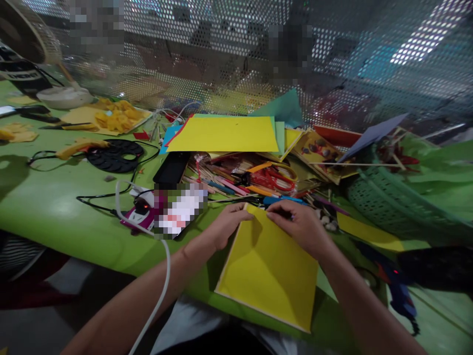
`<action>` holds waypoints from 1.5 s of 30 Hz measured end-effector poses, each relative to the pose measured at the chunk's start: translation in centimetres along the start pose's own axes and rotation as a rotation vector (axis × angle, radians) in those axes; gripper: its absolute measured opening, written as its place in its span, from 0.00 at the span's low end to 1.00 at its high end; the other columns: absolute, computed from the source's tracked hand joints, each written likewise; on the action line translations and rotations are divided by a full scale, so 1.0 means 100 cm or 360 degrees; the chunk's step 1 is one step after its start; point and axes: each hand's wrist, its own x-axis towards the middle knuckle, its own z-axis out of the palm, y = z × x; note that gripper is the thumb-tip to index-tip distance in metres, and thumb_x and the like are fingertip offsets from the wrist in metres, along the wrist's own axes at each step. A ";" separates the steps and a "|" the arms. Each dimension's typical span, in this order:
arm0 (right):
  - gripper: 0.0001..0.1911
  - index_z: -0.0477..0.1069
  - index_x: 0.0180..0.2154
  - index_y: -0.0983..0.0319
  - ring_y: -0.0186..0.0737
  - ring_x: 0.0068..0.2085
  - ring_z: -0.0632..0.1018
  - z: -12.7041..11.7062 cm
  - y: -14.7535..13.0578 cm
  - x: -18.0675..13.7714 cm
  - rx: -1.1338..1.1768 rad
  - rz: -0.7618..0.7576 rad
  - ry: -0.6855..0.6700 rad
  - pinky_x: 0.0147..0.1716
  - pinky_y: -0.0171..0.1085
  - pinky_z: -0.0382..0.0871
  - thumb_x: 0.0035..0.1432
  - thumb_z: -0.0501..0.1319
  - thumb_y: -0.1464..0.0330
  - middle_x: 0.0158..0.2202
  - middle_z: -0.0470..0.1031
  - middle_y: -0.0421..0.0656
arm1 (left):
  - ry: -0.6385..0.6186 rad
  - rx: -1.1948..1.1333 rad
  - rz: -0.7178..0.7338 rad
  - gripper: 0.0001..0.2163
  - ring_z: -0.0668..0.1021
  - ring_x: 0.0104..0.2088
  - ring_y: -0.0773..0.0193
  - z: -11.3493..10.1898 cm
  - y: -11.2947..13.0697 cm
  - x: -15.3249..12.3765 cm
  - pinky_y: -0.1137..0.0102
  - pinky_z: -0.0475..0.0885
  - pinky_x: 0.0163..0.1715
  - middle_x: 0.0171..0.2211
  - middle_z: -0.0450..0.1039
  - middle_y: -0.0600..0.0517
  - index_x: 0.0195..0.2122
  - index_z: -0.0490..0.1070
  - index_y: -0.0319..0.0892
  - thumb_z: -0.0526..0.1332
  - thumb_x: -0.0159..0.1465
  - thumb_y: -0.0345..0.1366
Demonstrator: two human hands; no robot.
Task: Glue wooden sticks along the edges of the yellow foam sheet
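Observation:
A yellow rectangular board [277,271] with pale edges lies tilted in front of me at the table's near edge. My left hand [231,224] grips its far left corner, thumb on the top face and fingers behind the edge. On the far edge, my right hand [297,224] is closed in a pinch, fingertips touching the yellow surface. A small purplish bit shows between its fingers, too small to name. Just beyond the hands lie scissors with red and orange handles [277,177] and several pencils and thin sticks.
Yellow sheets [225,134] top a paper stack at the back. Left stand a phone [183,212], a purple power socket [136,219] and a black palette [116,155]. A white cable crosses my left forearm. Right are a green basket [391,207] and a glue gun [401,291].

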 end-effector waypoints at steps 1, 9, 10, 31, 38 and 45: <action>0.07 0.76 0.35 0.59 0.42 0.35 0.79 0.001 -0.002 0.000 0.0014 0.0006 -0.0016 0.36 0.39 0.69 0.60 0.61 0.64 0.34 0.80 0.42 | -0.0006 0.0020 -0.0013 0.09 0.78 0.25 0.64 0.000 0.000 0.000 0.71 0.71 0.27 0.27 0.78 0.50 0.30 0.76 0.39 0.67 0.47 0.33; 0.09 0.76 0.39 0.58 0.42 0.40 0.79 0.006 0.002 0.000 -0.0034 -0.0070 -0.0029 0.40 0.39 0.69 0.63 0.57 0.68 0.39 0.80 0.43 | -0.0063 0.0179 -0.0133 0.12 0.78 0.26 0.64 -0.001 -0.004 0.000 0.70 0.71 0.30 0.30 0.79 0.47 0.32 0.78 0.37 0.69 0.47 0.36; 0.10 0.76 0.39 0.58 0.43 0.41 0.79 0.006 0.003 0.000 -0.0056 -0.0099 -0.0028 0.41 0.39 0.69 0.63 0.56 0.68 0.40 0.80 0.43 | -0.0060 0.0179 -0.0128 0.11 0.78 0.26 0.64 -0.001 -0.004 0.000 0.71 0.71 0.29 0.30 0.79 0.48 0.32 0.78 0.37 0.69 0.47 0.36; 0.07 0.76 0.31 0.60 0.39 0.32 0.77 0.008 -0.007 -0.004 -0.0278 -0.0073 0.0136 0.32 0.36 0.65 0.58 0.59 0.70 0.30 0.78 0.41 | -0.0120 0.0184 -0.0065 0.09 0.76 0.26 0.65 0.001 -0.010 0.003 0.73 0.68 0.30 0.26 0.77 0.50 0.28 0.77 0.37 0.68 0.48 0.37; 0.07 0.76 0.32 0.60 0.39 0.32 0.77 0.009 -0.004 -0.003 -0.0277 -0.0063 0.0093 0.32 0.36 0.65 0.59 0.58 0.70 0.31 0.78 0.40 | -0.0091 0.0167 -0.0093 0.08 0.76 0.24 0.65 0.002 -0.010 0.002 0.72 0.69 0.28 0.25 0.77 0.50 0.28 0.76 0.37 0.67 0.49 0.35; 0.09 0.77 0.35 0.59 0.40 0.35 0.78 0.004 0.004 -0.002 -0.0153 0.0001 -0.0002 0.35 0.36 0.66 0.62 0.57 0.67 0.34 0.80 0.40 | -0.0046 0.0143 -0.0179 0.08 0.76 0.23 0.65 0.000 -0.010 0.002 0.72 0.70 0.27 0.27 0.78 0.50 0.30 0.76 0.37 0.66 0.49 0.34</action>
